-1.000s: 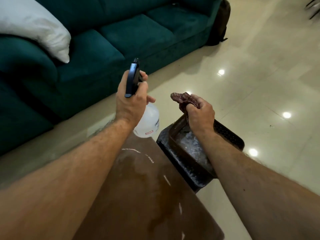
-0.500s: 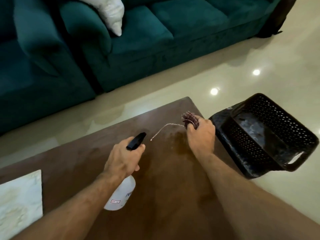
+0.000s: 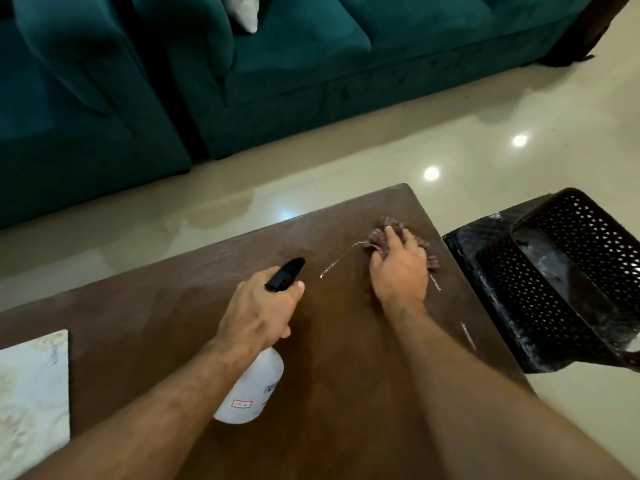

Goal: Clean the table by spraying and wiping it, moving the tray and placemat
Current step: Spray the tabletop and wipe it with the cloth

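Note:
My left hand (image 3: 263,308) grips the neck of a white spray bottle (image 3: 251,393) with a black trigger head, held over the middle of the dark brown table (image 3: 156,306). My right hand (image 3: 400,268) lies flat on a reddish-brown cloth (image 3: 386,233) and presses it onto the table near the far right corner. A thin line of liquid glistens on the wood between the two hands. A pale marbled placemat (image 3: 33,393) lies on the table at the left edge of view. A black perforated tray (image 3: 561,278) sits tilted just off the table's right side.
A teal sofa (image 3: 277,64) with a white pillow (image 3: 242,12) runs along the back, across a strip of glossy cream floor (image 3: 346,157). A dark bag (image 3: 581,36) stands at the sofa's right end.
The view has swung down onto the table. My right hand has gone from holding the bunched cloth above the wood to pressing it flat. The spray bottle has come down lower over the table.

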